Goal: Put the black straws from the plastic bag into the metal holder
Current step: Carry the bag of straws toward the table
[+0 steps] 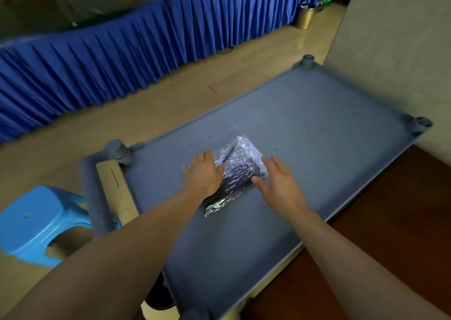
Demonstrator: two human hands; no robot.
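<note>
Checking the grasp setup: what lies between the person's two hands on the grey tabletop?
In the head view, the crinkled clear plastic bag of black straws lies between the left hand and right hand, on the grey tabletop.

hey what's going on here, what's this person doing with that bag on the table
A person is leaning over a grey table with both hands at a crinkly clear plastic bag of black straws. The left hand lies flat on the bag's left side, and the right hand is open at its right edge, fingers straight. Neither has a grip on it yet. The straws are all still in the bag, and no metal holder is in view. A blue stool stands beside the table.
</note>
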